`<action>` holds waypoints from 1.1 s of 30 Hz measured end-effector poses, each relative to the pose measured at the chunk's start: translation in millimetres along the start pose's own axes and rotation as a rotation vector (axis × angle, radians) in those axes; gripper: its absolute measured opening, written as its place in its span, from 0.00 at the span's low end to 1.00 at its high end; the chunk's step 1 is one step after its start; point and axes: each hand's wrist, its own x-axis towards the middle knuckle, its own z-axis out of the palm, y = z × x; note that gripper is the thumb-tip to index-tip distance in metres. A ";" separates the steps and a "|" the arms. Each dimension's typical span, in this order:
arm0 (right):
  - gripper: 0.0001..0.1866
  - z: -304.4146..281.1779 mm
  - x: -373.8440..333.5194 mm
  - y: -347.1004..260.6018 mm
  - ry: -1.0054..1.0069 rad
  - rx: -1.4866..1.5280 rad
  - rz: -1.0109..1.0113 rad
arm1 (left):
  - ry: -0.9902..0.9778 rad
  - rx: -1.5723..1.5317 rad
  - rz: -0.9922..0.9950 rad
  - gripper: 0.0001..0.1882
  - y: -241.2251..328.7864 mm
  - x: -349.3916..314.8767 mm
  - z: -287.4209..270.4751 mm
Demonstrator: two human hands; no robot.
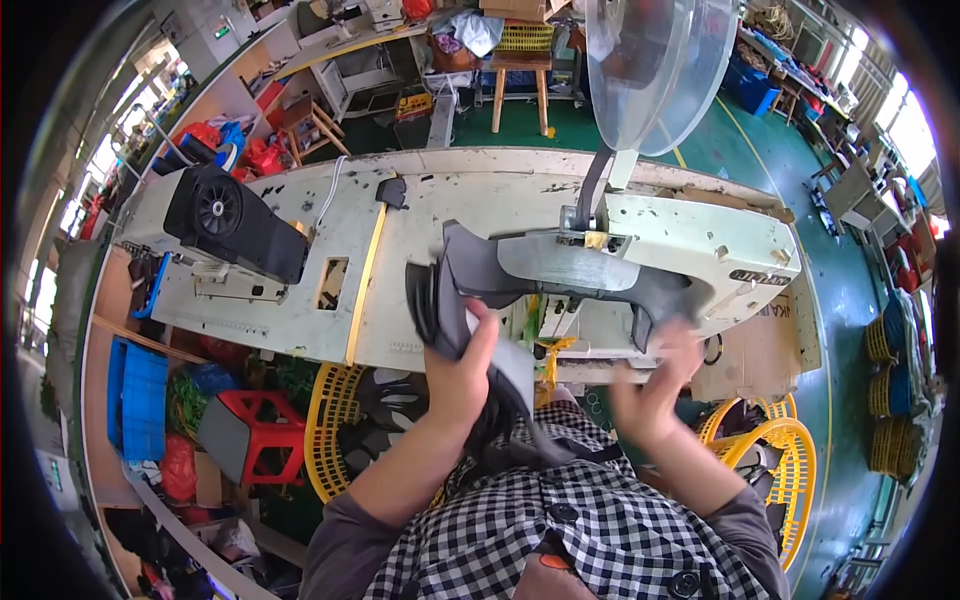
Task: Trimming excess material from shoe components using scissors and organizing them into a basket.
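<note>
My left hand (pixel 458 378) is closed on a stack of curved dark grey shoe-upper pieces (pixel 424 300), thumb on top; more of the stack hangs toward my apron. A long grey shoe-upper piece (pixel 570 262) with a lighter, shinier middle lies across the front of a white sewing machine (pixel 700 240), under its needle area. Its left end meets the stack. To the right, my right hand (pixel 652 385) is smeared by motion, its thumb apart from the fingers and nothing seen in it. The fingertips are near the piece's right end; whether they touch it cannot be told.
A clear plastic shield (pixel 655 70) rises above the machine. On the table's left stands a black motor unit (pixel 235 222); a yellow strip (pixel 367 285) crosses the tabletop. Yellow baskets (pixel 328 430) of cut pieces flank me. A red-and-grey stool (pixel 255 435) stands lower left.
</note>
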 end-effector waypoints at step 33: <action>0.19 14.4 83.4 48.1 -0.270 0.834 0.966 | 0.140 -0.113 0.027 0.23 -26.4 55.9 43.7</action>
